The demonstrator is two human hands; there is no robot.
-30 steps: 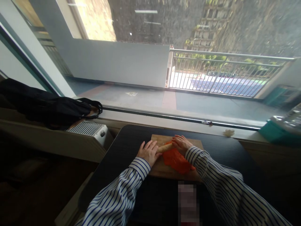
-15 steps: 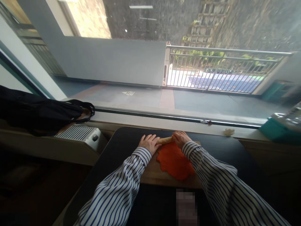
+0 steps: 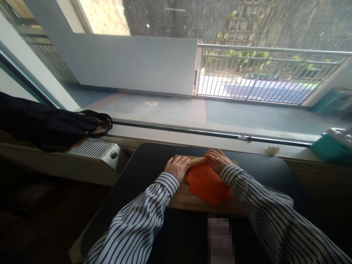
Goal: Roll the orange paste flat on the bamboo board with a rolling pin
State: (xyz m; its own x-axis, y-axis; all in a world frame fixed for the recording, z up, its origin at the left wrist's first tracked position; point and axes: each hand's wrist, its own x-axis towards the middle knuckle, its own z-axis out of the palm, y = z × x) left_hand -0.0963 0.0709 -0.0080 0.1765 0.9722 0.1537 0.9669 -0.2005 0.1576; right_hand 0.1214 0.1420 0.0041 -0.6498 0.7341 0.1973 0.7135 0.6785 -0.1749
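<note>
A wooden rolling pin [image 3: 198, 161] lies across the far edge of a flat, uneven orange dough sheet [image 3: 208, 185]. Under the dough is a wooden board [image 3: 181, 203]. My left hand [image 3: 177, 167] rests palm down on the pin's left end, its fingers stretched forward. On the right end lies my right hand [image 3: 217, 160], with fingers laid out over the pin and not wrapped around it. Both ends of the pin are hidden beneath the hands.
The board sits on a dark table [image 3: 148, 161] by a large window. A black bag [image 3: 49, 124] and a white slatted unit [image 3: 96, 150] are at the left. On the sill are a small pale clump [image 3: 272, 150] and a teal box [image 3: 331, 148].
My right hand's fingers have straightened from a curled grip and now lie flatter over the rolling pin. My left hand stays on its end. The view has shifted slightly.
</note>
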